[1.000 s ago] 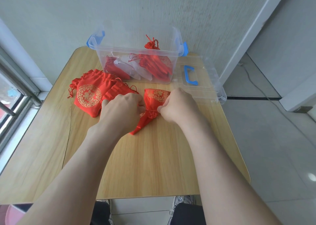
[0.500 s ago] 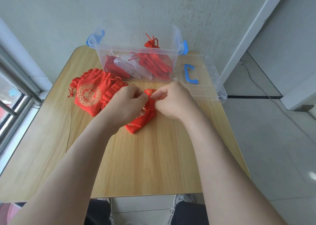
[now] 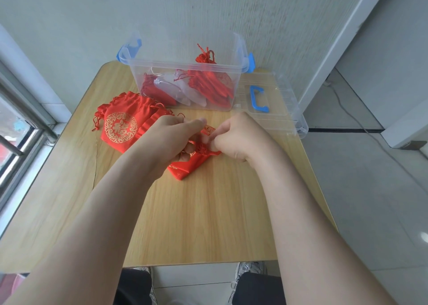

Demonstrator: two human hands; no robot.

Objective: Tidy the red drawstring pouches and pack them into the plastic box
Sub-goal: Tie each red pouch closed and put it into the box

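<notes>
Compared with one second ago, holds both hands closer together and a little more toward 12 o'clock, with the pouch (image 3: 185, 169) no longer spread wide but gathered narrow at the neck.

Grips the drawstring (image 3: 194, 142) with the left hand (image 3: 170, 140), coming from 9 o'clock, fingers curled and thumb on top. Pinches the other side of the neck with the right hand (image 3: 234, 137), coming from 3 o'clock, fingers clenched around it. Keeps the pouch near the middle of the table (image 3: 203, 223), bottom corner down on the wood and pointing to 7 o'clock, neck lifted between the two hands.

Seems to be at the step of closing the drawstring. To do this well: pull both sides apart evenly, toward 9 and 3 o'clock, for a centred neck without twist. Pull slowly, with short movements, to avoid a knot in the thin string. Stop at full tightness, then flatten the body of the pouch before carrying it to the box (image 3: 185, 66) at 12 o'clock, next to the packed pouches (image 3: 208, 84) leaning inside.

Leaves for later the pile (image 3: 120, 126) at 10 o'clock, outside the box, and the lid (image 3: 278, 110) at 1 o'clock, flat just beside the box.
</notes>
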